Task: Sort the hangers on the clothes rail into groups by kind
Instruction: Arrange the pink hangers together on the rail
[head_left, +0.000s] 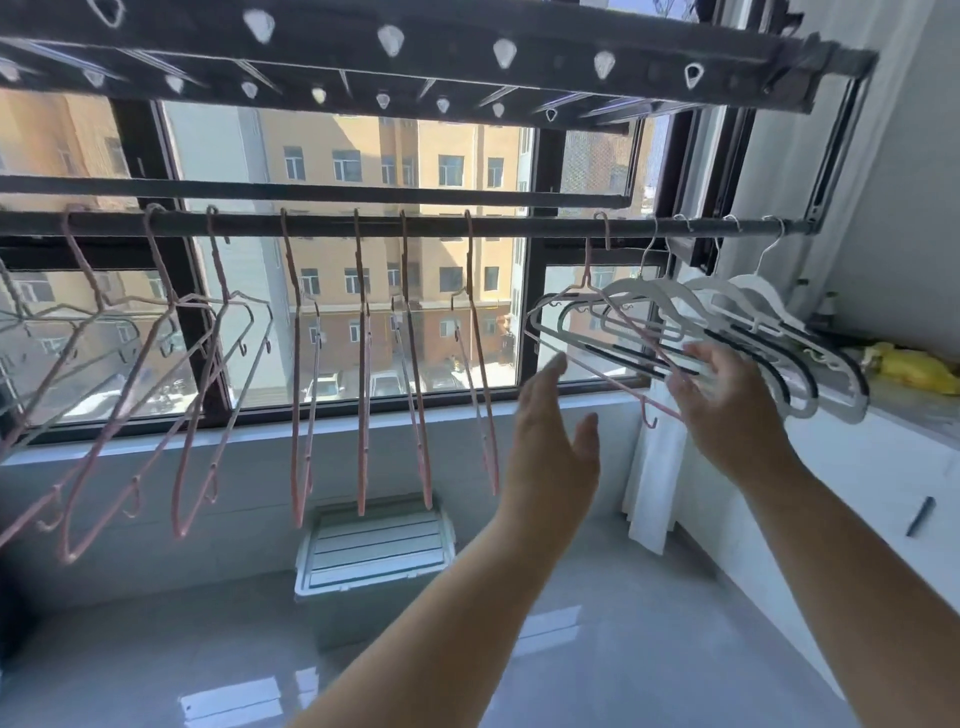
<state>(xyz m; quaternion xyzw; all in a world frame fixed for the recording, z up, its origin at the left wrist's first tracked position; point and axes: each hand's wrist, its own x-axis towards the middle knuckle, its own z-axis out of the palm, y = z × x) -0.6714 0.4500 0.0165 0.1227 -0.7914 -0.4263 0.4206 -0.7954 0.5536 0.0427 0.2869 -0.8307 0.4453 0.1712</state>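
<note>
Head view: rail (519, 227) runs across in front of the window (337, 156). Pink hangers (362, 395) are spread along the left and middle, and white hangers (756, 287) are bunched at the right end. One stray pink hanger (605, 236) is hooked just beside the white bunch and overlaps it. Both hands are raised under that spot. Left hand (553, 441) is flat, fingers straight and pressed together, thumb out, holding nothing. Right hand (727, 400) has loosely spread fingers right at the stray pink hanger's lower corner, in front of the white ones; can't tell if it's actually touching. Pale box (374, 551) sits on the floor below, and something yellow (914, 369) lies on the counter at right.
</note>
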